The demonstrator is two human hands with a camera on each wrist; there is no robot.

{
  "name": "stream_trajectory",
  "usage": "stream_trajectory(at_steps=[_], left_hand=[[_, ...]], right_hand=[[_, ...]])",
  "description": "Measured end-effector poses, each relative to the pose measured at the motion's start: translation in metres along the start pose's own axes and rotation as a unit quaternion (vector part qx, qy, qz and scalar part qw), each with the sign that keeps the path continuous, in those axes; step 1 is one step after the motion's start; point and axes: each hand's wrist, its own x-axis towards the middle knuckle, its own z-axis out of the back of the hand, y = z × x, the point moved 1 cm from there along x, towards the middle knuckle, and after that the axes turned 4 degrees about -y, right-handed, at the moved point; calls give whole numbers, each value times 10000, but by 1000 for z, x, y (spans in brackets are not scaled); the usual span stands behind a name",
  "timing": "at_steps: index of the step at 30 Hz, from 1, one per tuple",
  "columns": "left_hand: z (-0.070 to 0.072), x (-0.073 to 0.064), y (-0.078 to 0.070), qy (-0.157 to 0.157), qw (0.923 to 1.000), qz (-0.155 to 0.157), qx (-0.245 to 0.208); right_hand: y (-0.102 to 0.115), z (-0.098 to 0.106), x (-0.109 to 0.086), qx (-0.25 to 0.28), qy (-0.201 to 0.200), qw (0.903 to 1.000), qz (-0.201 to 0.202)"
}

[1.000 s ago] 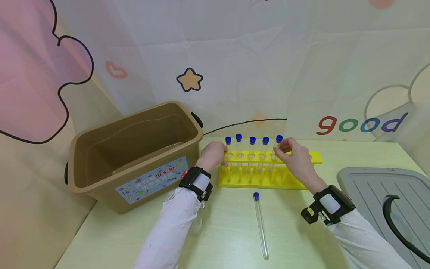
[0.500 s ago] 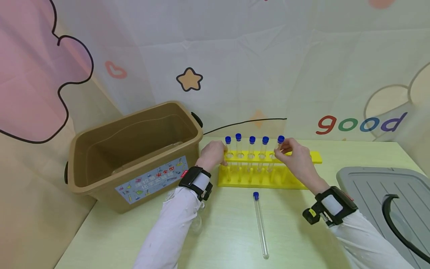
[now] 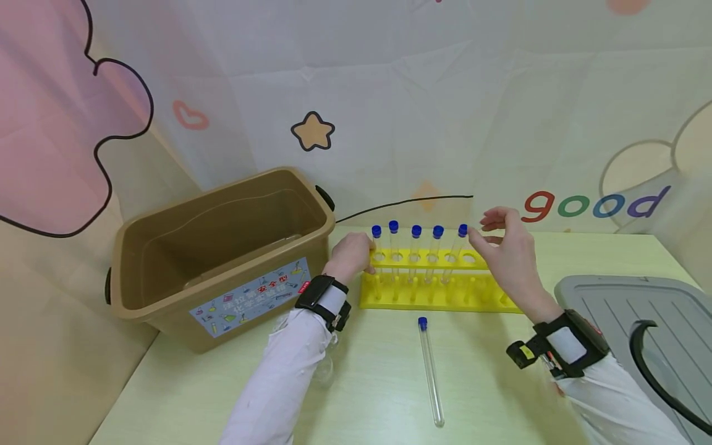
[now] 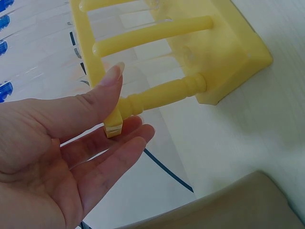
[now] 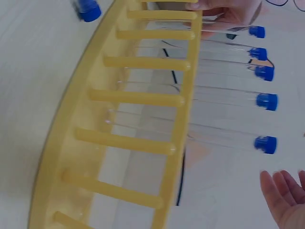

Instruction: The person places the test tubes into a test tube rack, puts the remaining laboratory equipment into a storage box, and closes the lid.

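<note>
A person's two hands at a yellow rack (image 3: 384, 304) on a pale desk (image 3: 484, 377). The left hand (image 3: 351, 253) grips the rack's left end, thumb on one side of the top bar, fingers on the other. The right hand (image 3: 514, 262) is empty, fingers loosely parted, just right of the last of five blue-capped tubes (image 3: 462, 230) standing in the rack's holes; that one leans right. A sixth, loose tube (image 3: 429, 371) lies on the desk, nearer the person. A brown bin (image 3: 317, 250) stands at left. A likely hazard: a sleeve brushing the round loose tube could set it rolling towards the near edge, or a knock from the right hand could jolt the leaning tube, since the rack is gripped at one end only
</note>
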Motion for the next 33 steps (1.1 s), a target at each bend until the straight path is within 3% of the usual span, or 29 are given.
stream_trajectory(at_steps=[4,8,12,16,22,29,33], left_hand=[[0,0,0,2,9999,-58,127],[0,0,1,1,10000,21,-20],[0,0,1,-14,9998,78,-162],[-1,1,2,-28,9999,39,-127],[-2,2,2,-21,10000,10,-65],[-1,1,1,9,10000,4,-26],[-1,1,1,34,10000,10,-74]], right_hand=[[9,6,1,118,-360,9986,370],[18,6,-4,158,-416,9949,905],[22,0,-11,257,-191,9888,1456],[22,-10,-20,266,373,9847,1681],[21,-23,-30,206,1834,9772,1048],[21,-30,-34,3,2593,9647,459],[21,-34,-38,-248,3138,9491,106]])
